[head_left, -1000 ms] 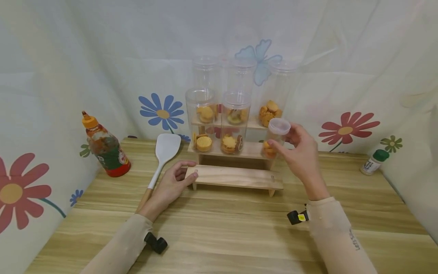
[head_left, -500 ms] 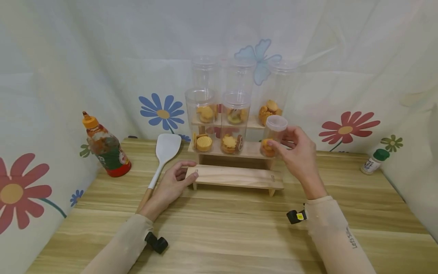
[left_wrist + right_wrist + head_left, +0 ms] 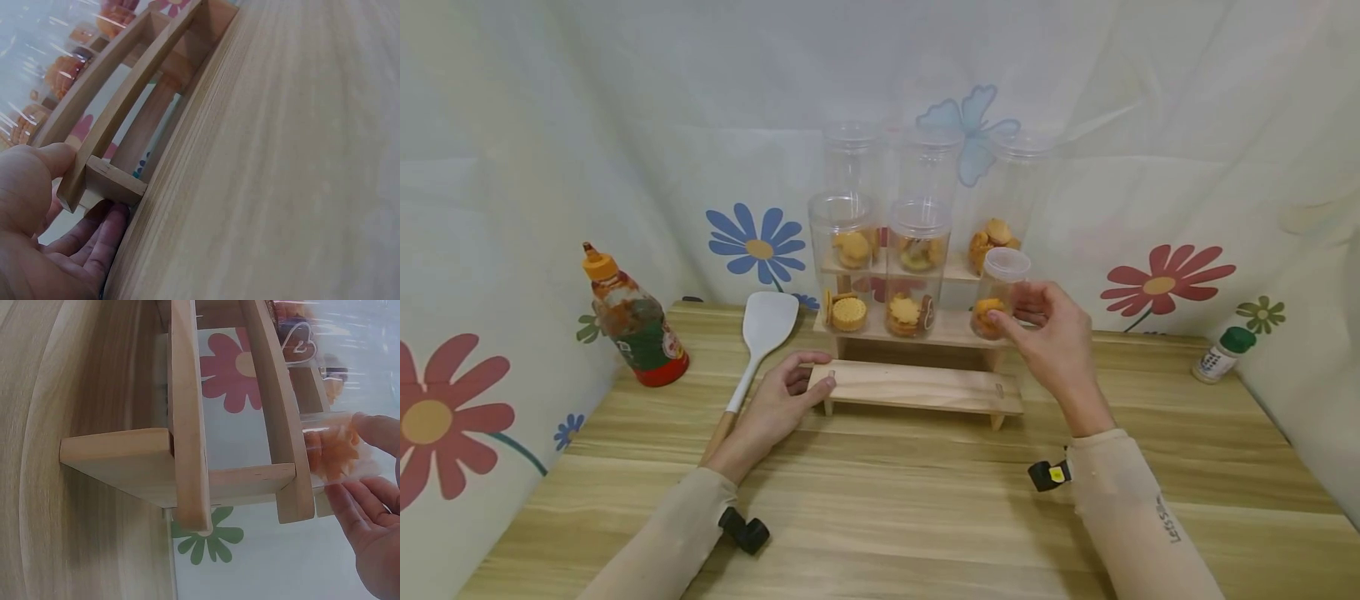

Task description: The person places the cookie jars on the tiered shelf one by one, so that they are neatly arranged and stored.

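My right hand (image 3: 1054,346) holds a short clear jar (image 3: 1000,287) with a translucent lid and orange cookies inside, thumb on one side and fingers on the other. The jar stands upright at the right end of the middle tier of a wooden step rack (image 3: 917,385). In the right wrist view its base (image 3: 344,447) is right at the shelf board. With thumb on the board and fingers by the leg, my left hand (image 3: 778,400) grips the left end of the rack's lowest tier. Two taller cookie jars, a left one (image 3: 842,267) and a middle one (image 3: 917,267), share the middle tier.
Three tall clear jars stand on the top tier, the right one holding cookies (image 3: 992,242). Left of the rack lie a white spatula (image 3: 767,325), partly under the left forearm, and a red sauce bottle (image 3: 640,325). A green-capped shaker (image 3: 1222,354) stands far right.
My right hand has moved the short jar slightly left, in line with the other middle-tier jars, and it has gone from tilted to nearly upright. My left hand keeps its grip.
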A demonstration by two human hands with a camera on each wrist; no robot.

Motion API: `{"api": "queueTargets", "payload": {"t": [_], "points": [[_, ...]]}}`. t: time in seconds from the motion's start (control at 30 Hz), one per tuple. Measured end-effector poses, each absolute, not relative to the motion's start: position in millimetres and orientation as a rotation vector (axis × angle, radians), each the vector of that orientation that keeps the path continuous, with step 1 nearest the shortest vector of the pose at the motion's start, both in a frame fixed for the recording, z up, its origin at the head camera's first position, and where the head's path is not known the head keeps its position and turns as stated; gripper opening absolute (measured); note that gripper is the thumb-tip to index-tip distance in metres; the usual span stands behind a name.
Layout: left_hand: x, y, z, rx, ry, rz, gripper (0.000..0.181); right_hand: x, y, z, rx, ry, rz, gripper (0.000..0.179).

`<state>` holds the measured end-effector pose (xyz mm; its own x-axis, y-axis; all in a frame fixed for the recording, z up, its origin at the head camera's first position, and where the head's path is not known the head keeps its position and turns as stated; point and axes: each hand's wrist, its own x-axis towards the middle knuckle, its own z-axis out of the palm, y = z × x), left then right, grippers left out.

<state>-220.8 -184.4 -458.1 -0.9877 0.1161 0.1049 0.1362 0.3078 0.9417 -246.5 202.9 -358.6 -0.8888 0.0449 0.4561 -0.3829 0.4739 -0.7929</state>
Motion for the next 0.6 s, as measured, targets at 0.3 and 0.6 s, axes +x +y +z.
{"api": "queueTargets", "payload": {"t": [0.3, 0.6], "points": [[-221.1, -185.6, -458.4, -0.244, -2.525, -1.822, 0.042, -246.7, 202.1, -359.2, 0.251, -2.323, 1.399, 0.054], [-220.4, -185.1, -458.0, -0.236, -2.531, -1.819, 0.042, -245.8, 202.9, -360.0, 0.217, -2.357, 1.369, 0.055]]}}
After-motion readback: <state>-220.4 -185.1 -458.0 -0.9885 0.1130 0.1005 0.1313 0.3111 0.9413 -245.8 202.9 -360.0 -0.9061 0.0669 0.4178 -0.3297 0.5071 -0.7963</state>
